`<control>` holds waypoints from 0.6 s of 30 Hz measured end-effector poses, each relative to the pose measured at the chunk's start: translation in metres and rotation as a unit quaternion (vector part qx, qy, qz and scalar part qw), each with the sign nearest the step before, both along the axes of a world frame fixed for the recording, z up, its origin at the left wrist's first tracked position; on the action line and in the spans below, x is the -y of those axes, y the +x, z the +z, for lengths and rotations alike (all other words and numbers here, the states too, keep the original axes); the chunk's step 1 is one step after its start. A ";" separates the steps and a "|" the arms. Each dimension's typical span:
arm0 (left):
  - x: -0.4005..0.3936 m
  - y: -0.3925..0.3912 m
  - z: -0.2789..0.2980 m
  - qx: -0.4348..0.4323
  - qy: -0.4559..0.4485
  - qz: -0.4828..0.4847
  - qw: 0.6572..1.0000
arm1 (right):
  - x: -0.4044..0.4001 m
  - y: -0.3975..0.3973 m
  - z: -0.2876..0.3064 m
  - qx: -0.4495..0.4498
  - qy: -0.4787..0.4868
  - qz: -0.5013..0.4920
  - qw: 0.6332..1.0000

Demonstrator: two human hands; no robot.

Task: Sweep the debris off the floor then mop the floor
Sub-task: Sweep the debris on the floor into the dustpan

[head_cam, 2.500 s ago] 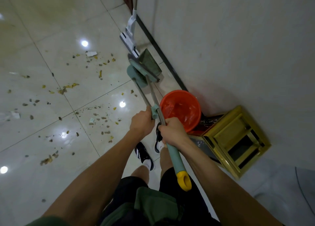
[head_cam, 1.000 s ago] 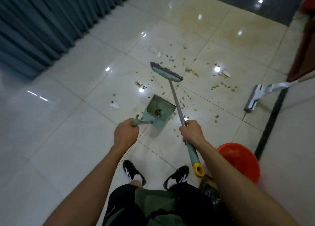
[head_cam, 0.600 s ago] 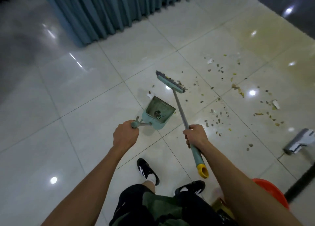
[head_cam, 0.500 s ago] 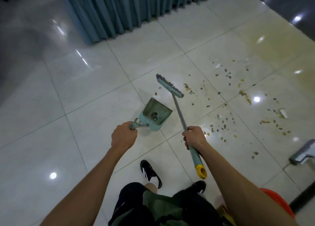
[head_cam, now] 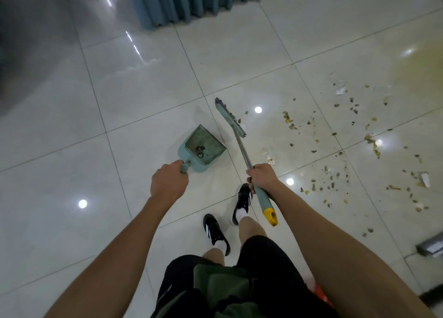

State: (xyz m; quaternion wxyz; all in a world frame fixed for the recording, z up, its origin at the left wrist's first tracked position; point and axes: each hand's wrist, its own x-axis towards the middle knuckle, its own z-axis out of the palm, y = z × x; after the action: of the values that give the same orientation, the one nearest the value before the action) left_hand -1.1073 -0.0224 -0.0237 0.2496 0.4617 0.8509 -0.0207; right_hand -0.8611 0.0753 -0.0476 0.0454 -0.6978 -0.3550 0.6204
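Note:
My left hand (head_cam: 169, 184) grips the handle of a teal dustpan (head_cam: 202, 148), held just above the tiles with a little dirt inside. My right hand (head_cam: 262, 177) grips the shaft of a teal broom (head_cam: 230, 117) with a metal pole and a yellow end cap. The broom head hovers just right of the dustpan. Debris (head_cam: 335, 140), small brown and yellow bits with a few white scraps, is scattered over the tiles to the right of the broom.
Teal curtains (head_cam: 191, 1) hang along the far edge of the glossy tiled floor. The mop head (head_cam: 431, 248) shows at the right edge and a sliver of the red bucket (head_cam: 321, 293) near my right arm. My feet stand below the tools.
I turned away from the wall and bucket, separated dustpan and broom into one hand each, and stepped left; the debris now lies further right in view.

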 end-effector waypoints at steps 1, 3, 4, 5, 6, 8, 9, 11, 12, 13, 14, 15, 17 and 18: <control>-0.006 -0.001 -0.001 -0.004 -0.006 -0.003 1.000 | -0.009 -0.003 -0.003 -0.006 -0.005 0.002 1.000; -0.019 -0.002 -0.001 -0.014 -0.019 -0.008 1.000 | -0.029 -0.007 -0.008 -0.021 -0.020 0.006 1.000; -0.026 -0.003 -0.002 -0.019 -0.026 -0.009 0.999 | -0.040 -0.008 -0.010 -0.030 -0.027 0.007 0.999; -0.034 -0.004 -0.002 -0.025 -0.032 -0.009 0.999 | -0.052 -0.010 -0.013 -0.042 -0.032 0.005 0.999; -0.042 -0.004 -0.002 -0.030 -0.039 -0.008 0.999 | -0.064 -0.012 -0.014 -0.054 -0.037 0.000 0.998; -0.057 -0.004 -0.001 -0.034 -0.050 -0.004 0.998 | -0.087 -0.017 -0.016 -0.084 -0.047 -0.014 0.995; -0.064 -0.003 -0.001 -0.035 -0.055 -0.002 0.998 | -0.097 -0.019 -0.017 -0.103 -0.056 -0.019 0.993; -0.077 -0.001 -0.002 -0.038 -0.063 0.003 0.997 | -0.116 -0.022 -0.018 -0.142 -0.089 -0.012 0.986; -0.082 0.000 -0.002 -0.038 -0.065 0.007 0.997 | -0.123 -0.023 -0.020 -0.143 -0.104 0.007 0.984; -0.087 0.001 -0.003 -0.038 -0.066 0.011 0.997 | -0.130 -0.023 -0.022 -0.130 -0.112 0.028 0.985; -0.091 0.001 -0.003 -0.039 -0.066 0.014 0.997 | -0.137 -0.024 -0.025 -0.111 -0.110 0.042 0.987; -0.095 0.001 -0.003 -0.039 -0.065 0.016 0.997 | -0.143 -0.023 -0.027 -0.095 -0.101 0.047 0.989; -0.100 0.001 -0.004 -0.041 -0.067 0.020 0.997 | -0.154 -0.022 -0.031 -0.078 -0.082 0.059 0.992; -0.103 0.001 -0.004 -0.042 -0.068 0.021 0.997 | -0.157 -0.021 -0.032 -0.076 -0.075 0.070 0.992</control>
State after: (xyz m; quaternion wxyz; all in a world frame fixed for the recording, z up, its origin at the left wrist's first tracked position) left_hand -1.1062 0.0807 -0.0272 0.2452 0.4244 0.8667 -0.0925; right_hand -0.8824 0.2322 -0.0794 -0.0237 -0.6233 -0.3510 0.6984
